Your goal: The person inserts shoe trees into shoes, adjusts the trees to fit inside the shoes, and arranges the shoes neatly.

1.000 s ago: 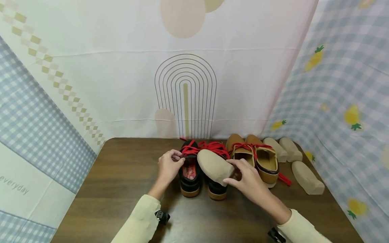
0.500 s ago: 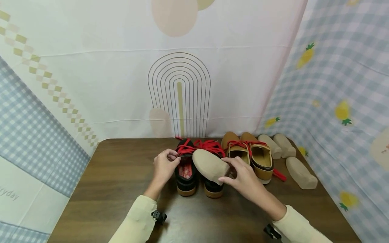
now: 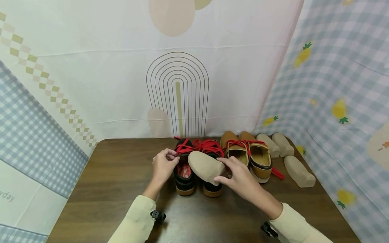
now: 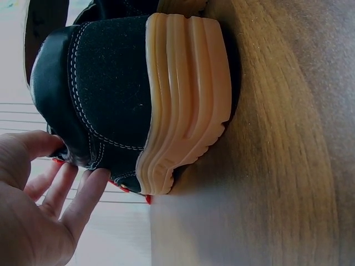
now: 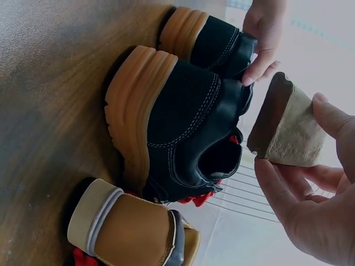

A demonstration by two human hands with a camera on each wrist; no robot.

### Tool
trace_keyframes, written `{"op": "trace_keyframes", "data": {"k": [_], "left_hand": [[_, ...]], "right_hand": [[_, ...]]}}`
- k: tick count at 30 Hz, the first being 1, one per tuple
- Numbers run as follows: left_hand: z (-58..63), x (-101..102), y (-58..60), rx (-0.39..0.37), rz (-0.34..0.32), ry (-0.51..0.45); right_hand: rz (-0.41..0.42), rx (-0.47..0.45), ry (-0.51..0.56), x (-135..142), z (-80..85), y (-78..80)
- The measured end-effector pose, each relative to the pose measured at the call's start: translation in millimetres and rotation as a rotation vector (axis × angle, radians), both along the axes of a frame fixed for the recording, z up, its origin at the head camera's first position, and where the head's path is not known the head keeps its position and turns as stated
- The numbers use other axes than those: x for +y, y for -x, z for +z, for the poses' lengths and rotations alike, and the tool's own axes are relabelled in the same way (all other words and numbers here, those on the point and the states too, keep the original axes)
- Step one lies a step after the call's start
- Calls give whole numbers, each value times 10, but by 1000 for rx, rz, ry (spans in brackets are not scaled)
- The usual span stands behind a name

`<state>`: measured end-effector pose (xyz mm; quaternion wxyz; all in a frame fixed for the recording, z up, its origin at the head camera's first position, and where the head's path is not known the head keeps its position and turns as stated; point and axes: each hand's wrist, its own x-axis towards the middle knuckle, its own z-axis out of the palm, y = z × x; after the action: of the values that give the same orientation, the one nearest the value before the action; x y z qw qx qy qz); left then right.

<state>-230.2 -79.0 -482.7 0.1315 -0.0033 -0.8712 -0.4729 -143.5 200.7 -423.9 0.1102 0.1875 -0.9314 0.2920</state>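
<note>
A person's right hand (image 3: 238,173) grasps a beige shoe insert (image 3: 205,166) by its blunt end, thumb and fingers pinching opposite edges, above a pair of black shoes on a wooden surface (image 3: 121,172). The insert's long axis runs aslant in the head view, its rounded tip angled forward and to the left, away from the holding fingers and toward the mouth of the left black shoe (image 3: 184,185), whose heel faces the wearer. The right wrist view shows the insert apart from both shoes. The left hand (image 3: 163,168), the nearer to that opening, pinches the shoe's edge beside the red laces (image 3: 186,147). From the head camera, the insert partly covers the right black shoe (image 3: 212,189), which neither hand appears to touch.
</note>
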Motion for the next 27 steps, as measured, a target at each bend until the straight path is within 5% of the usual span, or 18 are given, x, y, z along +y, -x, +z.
{"op": "trace_keyframes", "data": {"k": [20, 27], "left_hand": [[-22, 6, 10, 11, -5, 2], [-35, 9, 21, 20, 0, 0]], "right_hand": [[47, 66, -35, -93, 27, 33], [74, 17, -21, -125, 83, 53]]}}
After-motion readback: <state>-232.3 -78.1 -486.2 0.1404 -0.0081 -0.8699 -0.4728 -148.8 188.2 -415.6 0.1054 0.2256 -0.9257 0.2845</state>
